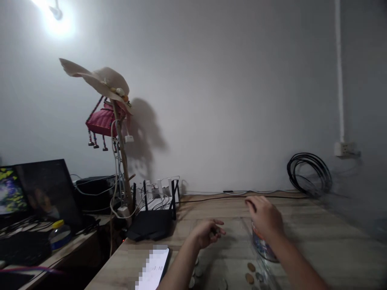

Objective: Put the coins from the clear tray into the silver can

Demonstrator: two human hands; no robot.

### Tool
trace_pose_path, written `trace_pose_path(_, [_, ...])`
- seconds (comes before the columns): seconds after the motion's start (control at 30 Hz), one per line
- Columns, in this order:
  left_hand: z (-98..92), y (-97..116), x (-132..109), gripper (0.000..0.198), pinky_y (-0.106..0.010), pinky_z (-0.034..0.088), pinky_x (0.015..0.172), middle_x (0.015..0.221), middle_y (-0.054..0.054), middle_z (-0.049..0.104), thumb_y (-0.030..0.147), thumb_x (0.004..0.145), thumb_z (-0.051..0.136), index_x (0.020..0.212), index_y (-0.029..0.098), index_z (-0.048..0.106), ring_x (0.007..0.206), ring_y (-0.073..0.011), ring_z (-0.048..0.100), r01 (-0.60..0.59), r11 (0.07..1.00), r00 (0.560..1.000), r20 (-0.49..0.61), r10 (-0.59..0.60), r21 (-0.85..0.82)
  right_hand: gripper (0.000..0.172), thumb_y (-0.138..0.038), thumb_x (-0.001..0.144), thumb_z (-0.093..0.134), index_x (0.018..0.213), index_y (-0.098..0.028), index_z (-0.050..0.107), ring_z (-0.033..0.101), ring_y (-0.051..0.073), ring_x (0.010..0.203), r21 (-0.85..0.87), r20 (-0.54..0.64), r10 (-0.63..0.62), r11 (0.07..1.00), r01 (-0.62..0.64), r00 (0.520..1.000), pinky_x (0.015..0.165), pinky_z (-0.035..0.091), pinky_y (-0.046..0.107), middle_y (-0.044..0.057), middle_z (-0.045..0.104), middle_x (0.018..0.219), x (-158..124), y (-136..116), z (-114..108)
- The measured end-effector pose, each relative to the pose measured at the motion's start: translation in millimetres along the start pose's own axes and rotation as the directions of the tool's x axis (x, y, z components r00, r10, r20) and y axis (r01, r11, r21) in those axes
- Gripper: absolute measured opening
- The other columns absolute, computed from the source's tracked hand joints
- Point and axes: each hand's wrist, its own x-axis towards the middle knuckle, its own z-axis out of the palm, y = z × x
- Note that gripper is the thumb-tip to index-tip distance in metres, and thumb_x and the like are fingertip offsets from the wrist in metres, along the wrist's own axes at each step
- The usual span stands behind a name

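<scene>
My left hand (208, 233) hovers over the wooden table (317, 233), fingers pinched round something small that I cannot make out. My right hand (264, 216) is curled over the top of a clear jar (262, 246) that stands on the table, and it hides the jar's mouth. Several coins (250, 272) lie loose on the table near the front edge, between my two forearms. A phone (154, 269) with a lit screen lies flat to the left of my left arm.
A black router (151, 223) with upright antennas sits at the table's back left, with plugs and cables behind it. A stand carries a sun hat (99, 80) and a pink bag (102, 121). A coil of black cable (308, 173) leans against the wall. Left, a lower desk holds screens (45, 193).
</scene>
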Motion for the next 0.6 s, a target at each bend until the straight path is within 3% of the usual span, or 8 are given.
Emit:
trace_pose_path(0.07, [-0.6,-1,1,0.041,-0.015,0.018,0.041,0.069,-0.005,0.057,0.007,0.058,0.047,0.099,0.011,0.042,0.045,-0.004,0.044,-0.014,1.0,1.0,0.01,0.015,-0.016,0.023,-0.028,0.075,0.039,0.076,-0.023,0.061,0.052,0.016,0.073,-0.099,-0.038,0.089,0.991,-0.092,0.995,0.058,0.033,0.025,0.004,0.061,0.075,5,18,-8])
trace_pose_path(0.23, [0.5,-3,2,0.039,-0.017,0.018,0.041,0.074,-0.009,0.06,0.006,0.058,0.045,0.096,0.01,0.041,0.043,-0.0043,0.044,-0.071,0.996,0.997,0.041,0.069,0.049,0.022,-0.033,0.07,0.043,0.073,-0.026,0.064,0.052,0.017,0.06,-0.22,0.102,0.285,0.941,-0.258,0.953,0.049,0.028,0.026,0.005,0.061,0.07,6,43,-8])
trace_pose_path(0.37, [-0.3,-4,2,0.041,-0.016,0.016,0.04,0.075,-0.008,0.061,0.014,0.06,0.048,0.1,0.013,0.038,0.04,-0.0036,0.042,-0.084,0.988,0.995,0.07,0.076,0.129,0.021,-0.032,0.071,0.044,0.073,-0.024,0.063,0.052,0.02,0.072,-0.229,0.018,0.178,0.959,-0.169,0.984,0.058,0.031,0.03,0.005,0.063,0.073,8,38,-10])
trace_pose_path(0.47, [0.0,-3,0,0.046,-0.016,0.016,0.039,0.075,-0.006,0.061,0.018,0.06,0.049,0.104,0.015,0.037,0.039,-0.003,0.041,-0.105,0.974,0.992,0.085,0.089,0.202,0.024,-0.03,0.075,0.04,0.082,-0.02,0.061,0.051,0.02,0.082,-0.07,-0.106,0.036,0.997,-0.043,0.994,0.069,0.033,0.031,0.006,0.062,0.084,8,18,-11])
trace_pose_path(0.53, [1.3,-3,-2,0.048,-0.016,0.016,0.038,0.074,-0.004,0.061,0.021,0.06,0.048,0.107,0.016,0.036,0.038,-0.0024,0.039,-0.128,0.965,0.99,0.085,0.111,0.23,0.025,-0.028,0.077,0.036,0.083,-0.02,0.059,0.052,0.018,0.079,0.091,-0.07,-0.033,0.995,0.04,0.997,0.07,0.035,0.029,0.005,0.061,0.082,2,-2,-6])
trace_pose_path(0.6, [2.8,-2,-4,0.049,-0.015,0.016,0.038,0.07,-0.002,0.059,0.024,0.062,0.048,0.108,0.017,0.036,0.037,-0.0017,0.037,-0.16,0.956,0.986,0.089,0.142,0.246,0.025,-0.027,0.078,0.035,0.082,-0.021,0.059,0.053,0.016,0.075,0.231,0.089,-0.089,0.971,0.066,0.992,0.067,0.037,0.027,0.005,0.061,0.08,-9,-22,5])
